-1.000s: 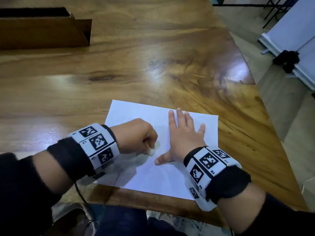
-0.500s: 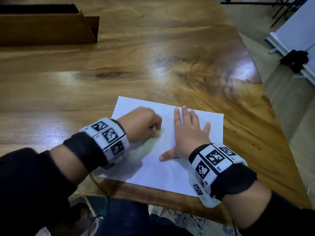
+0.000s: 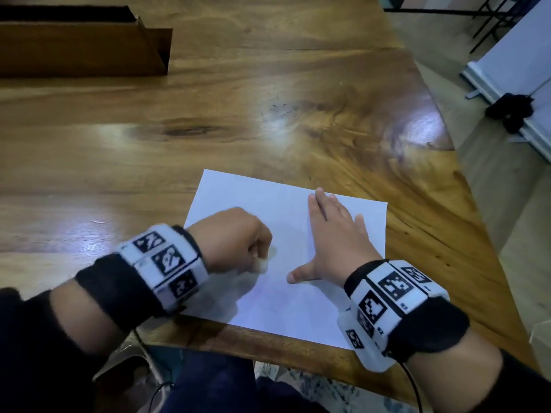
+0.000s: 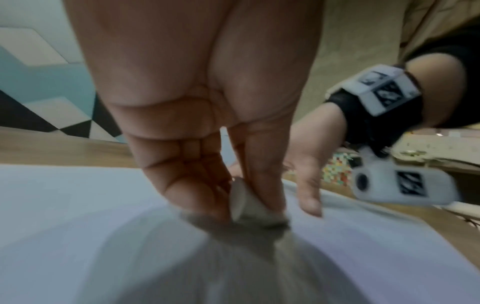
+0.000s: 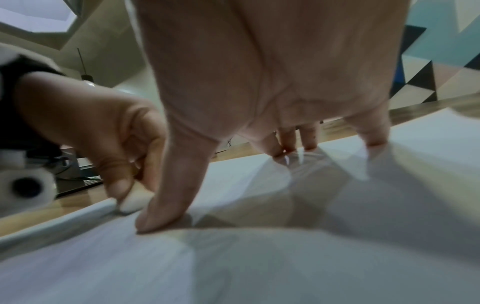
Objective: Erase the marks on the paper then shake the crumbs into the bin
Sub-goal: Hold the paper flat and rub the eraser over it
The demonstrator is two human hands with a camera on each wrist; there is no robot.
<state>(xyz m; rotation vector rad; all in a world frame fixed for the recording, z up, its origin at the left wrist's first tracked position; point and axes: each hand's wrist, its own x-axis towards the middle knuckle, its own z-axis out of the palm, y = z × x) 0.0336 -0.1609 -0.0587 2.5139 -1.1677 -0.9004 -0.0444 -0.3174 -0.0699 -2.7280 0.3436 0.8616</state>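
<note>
A white sheet of paper (image 3: 262, 201) lies on the wooden table near its front edge. My left hand (image 3: 238, 241) pinches a small white eraser (image 3: 264, 266) and presses it on the paper's left half. From the left wrist, the eraser (image 4: 244, 202) sits between thumb and fingertips, down on the paper (image 4: 78, 205). My right hand (image 3: 334, 234) lies flat, fingers straight, on the paper's right half. In the right wrist view its thumb and fingertips (image 5: 374, 142) press the sheet (image 5: 259, 257), with the eraser (image 5: 135, 202) at left. No marks show clearly.
A brown cardboard box (image 3: 80, 40) stands open at the far left of the table (image 3: 208, 114). The table's right edge runs diagonally, with floor and a white stand (image 3: 512, 70) beyond it. My lap is below the front edge.
My left hand with the eraser went up the paper, then came back down toward me. The right hand stays flat on the sheet.
</note>
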